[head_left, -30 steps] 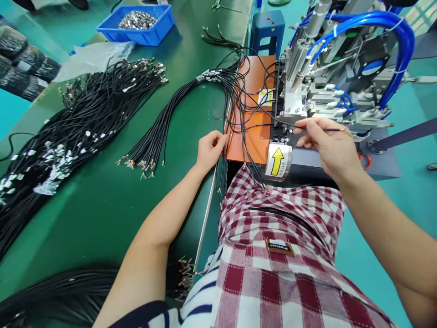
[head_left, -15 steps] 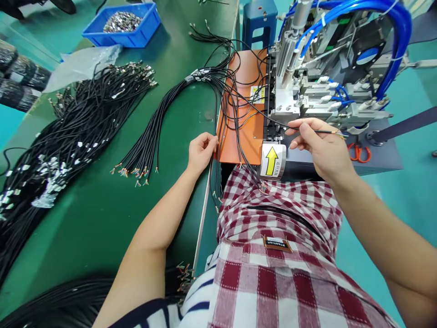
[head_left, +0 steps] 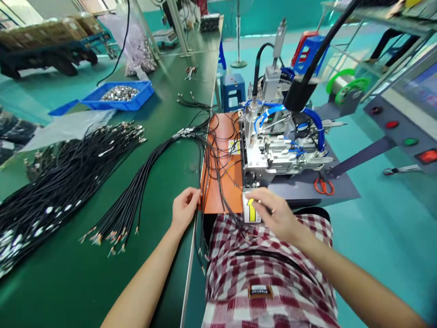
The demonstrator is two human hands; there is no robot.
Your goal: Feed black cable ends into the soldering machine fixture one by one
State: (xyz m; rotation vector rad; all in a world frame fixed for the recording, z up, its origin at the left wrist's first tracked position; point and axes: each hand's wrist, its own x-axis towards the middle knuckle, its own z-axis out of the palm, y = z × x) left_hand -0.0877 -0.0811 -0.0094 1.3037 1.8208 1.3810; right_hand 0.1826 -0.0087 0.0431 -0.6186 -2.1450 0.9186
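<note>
My right hand (head_left: 278, 215) is closed in a pinch on a black cable (head_left: 235, 182), just in front of the machine and above the sticker with a yellow arrow (head_left: 251, 209). Motion blurs the hand slightly. At the table edge, my left hand (head_left: 185, 209) has its fingers curled together beside hanging black cables (head_left: 205, 191); what is between its fingertips is hidden. Those cables drape over an orange plate (head_left: 215, 202) and down toward my lap. A bundle of black cables (head_left: 150, 159) with stripped coloured wire ends fans out on the green table (head_left: 146, 273).
A larger heap of cables (head_left: 68, 168) lies at the left, near a blue bin (head_left: 141, 98) of metal parts. The metal machine (head_left: 273, 155) stands on the right, with orange-handled scissors (head_left: 323, 186) on its base. A blue stool (head_left: 233, 89) is behind.
The view has tilted up, showing more of the room. My right hand has come left and nearer to me with the cable, toward the arrow sticker. My left hand keeps its place at the table edge.
</note>
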